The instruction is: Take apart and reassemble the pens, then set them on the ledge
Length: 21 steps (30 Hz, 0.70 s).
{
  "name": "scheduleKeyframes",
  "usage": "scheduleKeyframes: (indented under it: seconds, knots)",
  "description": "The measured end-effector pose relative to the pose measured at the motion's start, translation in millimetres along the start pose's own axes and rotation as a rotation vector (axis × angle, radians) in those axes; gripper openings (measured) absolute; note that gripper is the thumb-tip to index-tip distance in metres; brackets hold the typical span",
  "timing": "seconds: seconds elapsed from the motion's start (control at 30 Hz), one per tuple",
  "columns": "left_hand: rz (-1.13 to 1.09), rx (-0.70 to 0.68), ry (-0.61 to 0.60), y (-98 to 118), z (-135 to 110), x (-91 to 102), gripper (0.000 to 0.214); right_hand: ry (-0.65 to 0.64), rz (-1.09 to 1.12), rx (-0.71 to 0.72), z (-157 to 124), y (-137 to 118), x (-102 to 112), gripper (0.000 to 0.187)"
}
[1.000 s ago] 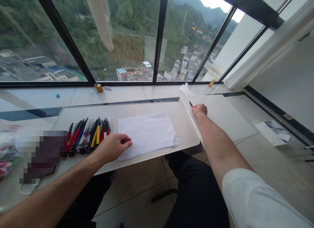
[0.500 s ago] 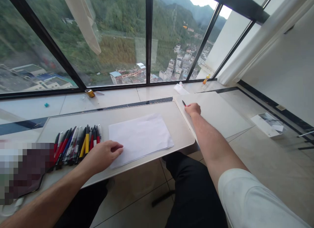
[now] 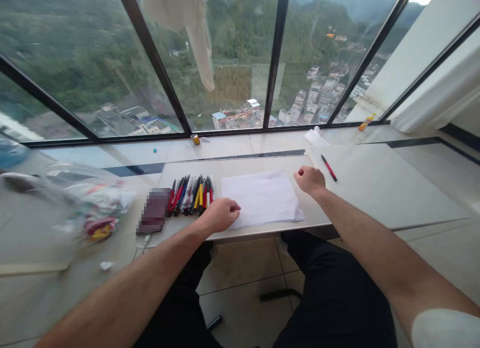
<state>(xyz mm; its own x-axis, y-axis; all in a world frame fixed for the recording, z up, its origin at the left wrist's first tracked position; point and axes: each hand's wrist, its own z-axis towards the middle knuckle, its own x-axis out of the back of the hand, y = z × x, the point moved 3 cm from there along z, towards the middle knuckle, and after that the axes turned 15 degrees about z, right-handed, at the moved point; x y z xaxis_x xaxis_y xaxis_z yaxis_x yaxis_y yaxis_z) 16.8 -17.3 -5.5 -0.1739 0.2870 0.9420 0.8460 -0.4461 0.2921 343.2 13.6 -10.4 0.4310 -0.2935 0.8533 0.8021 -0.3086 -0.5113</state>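
My left hand (image 3: 222, 214) rests at the near left corner of the white paper stack (image 3: 262, 195), its fingers curled in with nothing visible in them. A dense row of pens (image 3: 191, 193) in red, black, yellow and clear barrels lies just left of the paper. My right hand (image 3: 309, 179) is over the right end of the table, beside the paper, closed loosely and holding nothing that shows. On the neighbouring white board (image 3: 378, 183) lies one red and black pen (image 3: 329, 168), apart from my right hand.
A blurred dark phone-like object (image 3: 155, 210) with a cable lies left of the pens. Further left is a clear plastic bag (image 3: 97, 213) with colourful wrappers. On the window ledge stand a small can (image 3: 195, 139) and an orange-yellow bottle (image 3: 366, 121).
My right hand has let go of the red and black pen on the right board and come back left toward the paper. The view has swung left. My left hand stays by the paper.
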Motion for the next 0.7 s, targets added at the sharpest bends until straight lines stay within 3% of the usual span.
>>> scheduleKeyframes:
  seconds: [0.13,0.23,0.37,0.5,0.7]
  knots:
    - [-0.033,0.01,0.067,1,2,2.5,0.025,-0.194,0.165,0.23,-30,-64,-31,0.022]
    - [-0.078,0.132,0.192,-14,2,18.5,0.023,-0.316,0.359,0.251,-48,-110,-54,0.022]
    - [-0.133,0.374,0.354,-51,-5,43.7,0.022,-0.448,0.469,0.208,-68,-159,-91,0.019]
    - [-0.172,0.524,0.355,-82,-16,52.5,0.021,-0.499,0.449,0.218,-84,-191,-120,0.018]
    - [-0.161,0.584,0.287,-97,-24,48.1,0.021,-0.503,0.341,0.181,-90,-213,-136,0.025]
